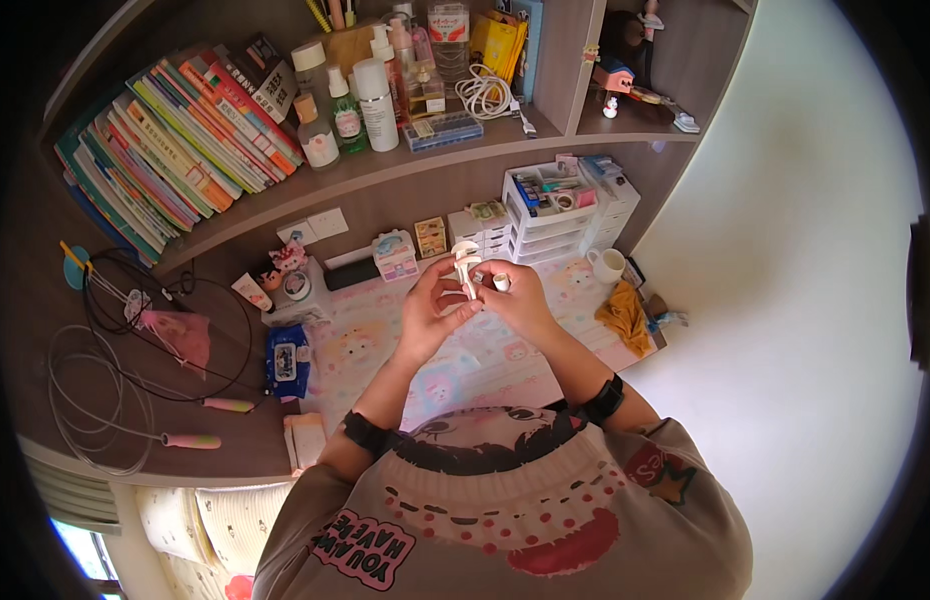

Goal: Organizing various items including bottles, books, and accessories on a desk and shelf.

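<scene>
My left hand (435,312) is closed around a small cream-coloured piece (466,262) with a slim stem and wider, rounded parts at its top. My right hand (525,300) is closed beside it, with a short pale cylinder (501,283) showing at its curled fingers. Both hands meet in front of me above the desk, their fingertips close together around the pieces. Fingers hide part of each piece, so I cannot tell their exact kind or whether they are joined.
Below lies a pink cartoon-patterned desk mat (375,345). Along its back stand a small house-shaped box (394,255) and a white drawer unit (545,225). A white mug (606,265) and a mustard cloth (627,318) are at right, a blue wipes pack (287,362) at left. Above runs a loaded shelf (385,165).
</scene>
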Available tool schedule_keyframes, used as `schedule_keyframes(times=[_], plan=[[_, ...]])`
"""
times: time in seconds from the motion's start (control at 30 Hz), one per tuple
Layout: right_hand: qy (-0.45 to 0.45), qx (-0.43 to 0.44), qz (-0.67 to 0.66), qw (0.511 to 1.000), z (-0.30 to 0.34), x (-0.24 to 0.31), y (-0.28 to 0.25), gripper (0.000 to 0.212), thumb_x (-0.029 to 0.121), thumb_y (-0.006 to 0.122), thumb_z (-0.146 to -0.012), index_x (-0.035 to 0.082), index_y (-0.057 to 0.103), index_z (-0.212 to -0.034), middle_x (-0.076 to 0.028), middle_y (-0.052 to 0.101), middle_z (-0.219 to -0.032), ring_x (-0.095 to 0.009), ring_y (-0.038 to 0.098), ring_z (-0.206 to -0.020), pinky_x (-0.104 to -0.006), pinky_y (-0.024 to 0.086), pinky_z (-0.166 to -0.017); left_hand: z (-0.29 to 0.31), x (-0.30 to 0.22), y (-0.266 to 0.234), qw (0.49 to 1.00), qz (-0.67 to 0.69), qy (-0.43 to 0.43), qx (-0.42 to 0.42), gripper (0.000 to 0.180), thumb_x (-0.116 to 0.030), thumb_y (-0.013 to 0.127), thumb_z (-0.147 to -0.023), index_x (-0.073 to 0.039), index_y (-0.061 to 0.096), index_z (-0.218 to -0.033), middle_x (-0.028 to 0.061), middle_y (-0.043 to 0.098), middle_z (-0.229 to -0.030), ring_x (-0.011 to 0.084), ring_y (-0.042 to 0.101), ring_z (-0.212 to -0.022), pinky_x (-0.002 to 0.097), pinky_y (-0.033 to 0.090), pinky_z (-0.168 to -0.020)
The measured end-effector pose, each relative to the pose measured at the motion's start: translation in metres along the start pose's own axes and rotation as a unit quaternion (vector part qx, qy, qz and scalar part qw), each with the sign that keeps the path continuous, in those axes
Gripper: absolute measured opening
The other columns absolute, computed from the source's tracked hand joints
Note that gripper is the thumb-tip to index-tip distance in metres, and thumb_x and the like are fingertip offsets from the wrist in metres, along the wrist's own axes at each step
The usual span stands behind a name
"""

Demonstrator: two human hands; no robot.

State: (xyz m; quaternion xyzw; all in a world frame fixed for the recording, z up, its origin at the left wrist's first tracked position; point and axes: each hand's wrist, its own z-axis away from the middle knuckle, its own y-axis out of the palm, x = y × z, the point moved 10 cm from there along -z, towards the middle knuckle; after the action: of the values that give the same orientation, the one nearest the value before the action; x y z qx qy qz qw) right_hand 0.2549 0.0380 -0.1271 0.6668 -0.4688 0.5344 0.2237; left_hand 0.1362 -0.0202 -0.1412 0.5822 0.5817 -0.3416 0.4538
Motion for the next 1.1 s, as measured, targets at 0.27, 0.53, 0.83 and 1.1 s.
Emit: schedule_keyframes(times=[0.27, 0.53, 0.83, 1.1], plan=[[-0.003, 0.035, -0.063, 0.997, -0.005, 0.036, 0.001, 0.015, 0.013, 0.067, -0.090, 0.000, 0.066, -0.097, -0.001, 0.064, -0.082, -0.007, 0.059, -0.073, -0.0229, 0.049, -0.064, -0.008, -0.010, -0.022, 0.993, -0.081, 0.022, -0.079, 0.066, -0.006, 0.080, -0.079, 0.003, 0.042, -0.132, 0.0094, 0.053, -0.121, 0.0149, 0.059, -0.100, 0.0308, 0.054, -0.087], [-0.044, 0.005, 0.051, 0.998, -0.014, 0.042, -0.005, 0.021, 0.022, 0.073, -0.085, 0.004, 0.068, -0.094, -0.003, 0.064, -0.072, -0.009, 0.059, -0.069, -0.0264, 0.046, -0.062, -0.013, -0.015, -0.039, 0.960, -0.214, 0.058, -0.170, 0.058, -0.011, 0.084, -0.076, 0.007, 0.053, -0.121, 0.0106, 0.066, -0.098, 0.0148, 0.069, -0.080, 0.0278, 0.058, -0.069], [-0.085, -0.103, 0.154, 0.979, -0.063, 0.101, -0.090, 0.017, 0.021, 0.075, -0.081, 0.006, 0.070, -0.088, -0.004, 0.062, -0.063, -0.009, 0.052, -0.058, -0.0290, 0.043, -0.055, -0.014, -0.017, -0.041, 0.979, -0.134, 0.022, -0.155, 0.020, -0.005, 0.064, -0.091, 0.002, 0.066, -0.110, 0.0105, 0.070, -0.099, 0.0145, 0.069, -0.081, 0.0282, 0.059, -0.069], [-0.170, -0.221, 0.454, 0.846, -0.153, 0.202, -0.157, 0.027, 0.023, 0.070, -0.082, -0.001, 0.071, -0.095, -0.016, 0.069, -0.071, -0.026, 0.070, -0.066, -0.0354, 0.053, -0.065, 0.001, 0.001, -0.044, 0.967, -0.228, -0.013, -0.114, 0.014, 0.001, 0.063, -0.085, -0.002, 0.071, -0.097, 0.0053, 0.072, -0.091, 0.0117, 0.067, -0.075, 0.0271, 0.057, -0.067]])
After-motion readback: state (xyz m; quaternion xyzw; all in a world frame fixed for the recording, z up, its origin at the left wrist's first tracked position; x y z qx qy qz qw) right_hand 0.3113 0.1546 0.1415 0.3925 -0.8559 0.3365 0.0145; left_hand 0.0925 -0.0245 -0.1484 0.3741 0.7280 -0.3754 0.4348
